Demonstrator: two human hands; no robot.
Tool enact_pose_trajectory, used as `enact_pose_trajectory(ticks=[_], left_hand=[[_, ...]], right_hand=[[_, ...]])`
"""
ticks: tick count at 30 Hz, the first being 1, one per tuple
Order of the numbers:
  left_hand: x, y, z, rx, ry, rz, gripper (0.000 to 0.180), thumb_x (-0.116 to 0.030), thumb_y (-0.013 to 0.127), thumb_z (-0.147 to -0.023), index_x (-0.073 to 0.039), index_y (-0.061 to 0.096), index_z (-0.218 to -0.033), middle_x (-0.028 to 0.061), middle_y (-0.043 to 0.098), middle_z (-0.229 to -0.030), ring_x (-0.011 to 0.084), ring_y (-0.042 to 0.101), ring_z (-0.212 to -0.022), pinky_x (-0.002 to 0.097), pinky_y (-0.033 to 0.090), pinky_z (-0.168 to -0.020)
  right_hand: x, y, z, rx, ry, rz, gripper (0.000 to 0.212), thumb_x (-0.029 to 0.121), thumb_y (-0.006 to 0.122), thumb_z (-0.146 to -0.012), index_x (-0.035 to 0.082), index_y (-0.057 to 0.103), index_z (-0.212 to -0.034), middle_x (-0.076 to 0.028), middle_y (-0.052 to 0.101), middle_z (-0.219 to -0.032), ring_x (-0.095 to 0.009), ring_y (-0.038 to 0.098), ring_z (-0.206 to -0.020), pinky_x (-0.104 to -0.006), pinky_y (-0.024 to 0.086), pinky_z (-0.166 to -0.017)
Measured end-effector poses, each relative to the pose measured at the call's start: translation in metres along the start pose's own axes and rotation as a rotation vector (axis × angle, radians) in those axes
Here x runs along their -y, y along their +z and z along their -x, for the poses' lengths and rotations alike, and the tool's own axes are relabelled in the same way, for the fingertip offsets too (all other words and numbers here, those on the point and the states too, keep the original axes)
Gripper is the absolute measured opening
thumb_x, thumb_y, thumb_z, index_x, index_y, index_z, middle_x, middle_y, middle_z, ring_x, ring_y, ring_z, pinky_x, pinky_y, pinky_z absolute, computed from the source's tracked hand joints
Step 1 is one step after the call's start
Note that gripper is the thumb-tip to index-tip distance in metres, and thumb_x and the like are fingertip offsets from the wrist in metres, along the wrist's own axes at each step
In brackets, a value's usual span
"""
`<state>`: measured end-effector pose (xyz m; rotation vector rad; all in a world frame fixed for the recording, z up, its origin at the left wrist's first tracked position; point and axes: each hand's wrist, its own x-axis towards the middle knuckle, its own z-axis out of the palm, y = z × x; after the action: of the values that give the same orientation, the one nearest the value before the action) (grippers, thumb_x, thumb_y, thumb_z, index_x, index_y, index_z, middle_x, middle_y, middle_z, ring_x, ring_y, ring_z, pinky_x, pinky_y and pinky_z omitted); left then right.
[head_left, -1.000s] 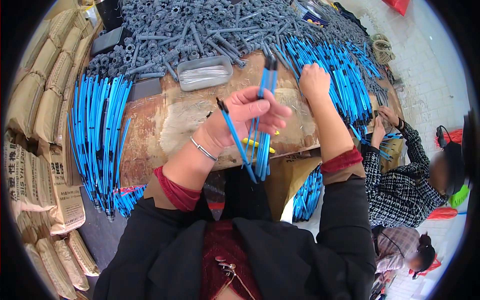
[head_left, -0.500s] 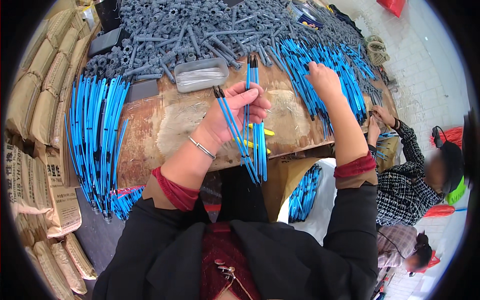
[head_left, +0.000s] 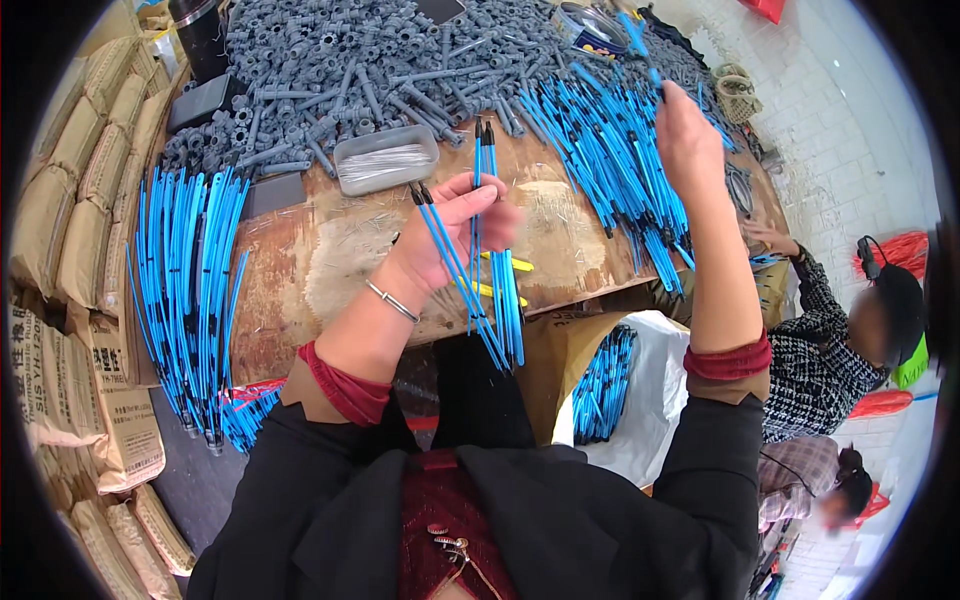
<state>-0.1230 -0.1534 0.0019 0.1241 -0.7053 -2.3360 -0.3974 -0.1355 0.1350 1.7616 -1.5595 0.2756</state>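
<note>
My left hand [head_left: 440, 235] is closed round several thin blue plastic sticks [head_left: 507, 310] with black tips, held upright but fanned into two groups above the worktable's near edge. Below it on the table lies a tool with yellow handles [head_left: 519, 263], partly covered by the sticks. My right hand [head_left: 692, 145] is raised over the far side of a big heap of blue sticks [head_left: 615, 165], fingers closed. From its fingertips a blue stick [head_left: 634, 36] points up and away, smeared by motion. A grey tray of thin metal pins [head_left: 388, 160] stands beyond my left hand.
Grey plastic fittings [head_left: 360, 60] cover the table's far side. Another bundle of blue sticks [head_left: 195, 270] lies at the left edge, beside stacked paper sacks [head_left: 75, 200]. A white-lined bag [head_left: 655, 385] with blue sticks stands below. A co-worker's hand [head_left: 770, 238] is at the right.
My right hand has lifted from the heap and moved right and away, a blue stick now showing at its fingertips. My left hand keeps its bundle; the co-worker's hand has shifted.
</note>
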Motion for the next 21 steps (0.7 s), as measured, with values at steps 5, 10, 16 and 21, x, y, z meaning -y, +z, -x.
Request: enact_pose_trajectory(ticks=[5, 10, 16, 21], left_hand=[[-0.002, -0.003, 0.000, -0.021, 0.000, -0.002, 0.014, -0.016, 0.054, -0.088, -0.006, 0.059, -0.096, 0.0120, 0.066, -0.083, 0.0187, 0.065, -0.068, 0.0277, 0.053, -0.059], [-0.002, 0.000, -0.002, -0.003, -0.005, 0.047, 0.015, -0.018, 0.055, -0.088, -0.006, 0.058, -0.097, 0.0121, 0.065, -0.083, 0.0189, 0.065, -0.069, 0.0276, 0.054, -0.059], [-0.005, 0.011, 0.001, -0.029, 0.124, 0.127, 0.014, -0.018, 0.056, -0.088, -0.007, 0.058, -0.097, 0.0124, 0.065, -0.083, 0.0179, 0.064, -0.068, 0.0277, 0.054, -0.057], [-0.007, 0.000, 0.006, 0.098, 0.084, 0.186, 0.014, -0.014, 0.056, -0.087, -0.009, 0.056, -0.101, 0.0122, 0.064, -0.082, 0.0163, 0.062, -0.063, 0.0251, 0.047, -0.048]], right_hand=[[0.041, -0.071, -0.024, 0.184, 0.480, -0.578, 0.032, 0.018, 0.049, -0.089, -0.004, 0.051, -0.113, -0.010, 0.059, -0.070, -0.016, 0.059, -0.058, -0.0298, 0.047, -0.053], [0.073, -0.100, 0.009, 0.389, 0.478, -1.579, 0.032, 0.017, 0.049, -0.090, -0.007, 0.052, -0.112, -0.007, 0.060, -0.072, -0.013, 0.057, -0.059, -0.0259, 0.047, -0.055], [0.130, -0.059, 0.046, 0.748, 0.219, -0.979, 0.033, 0.016, 0.056, -0.086, -0.002, 0.055, -0.113, -0.007, 0.062, -0.070, -0.012, 0.059, -0.060, -0.0263, 0.049, -0.059], [0.074, 0.021, 0.022, 0.540, 0.431, -1.006, 0.034, 0.021, 0.059, -0.084, 0.001, 0.059, -0.111, -0.008, 0.065, -0.073, -0.016, 0.062, -0.065, -0.0309, 0.050, -0.063]])
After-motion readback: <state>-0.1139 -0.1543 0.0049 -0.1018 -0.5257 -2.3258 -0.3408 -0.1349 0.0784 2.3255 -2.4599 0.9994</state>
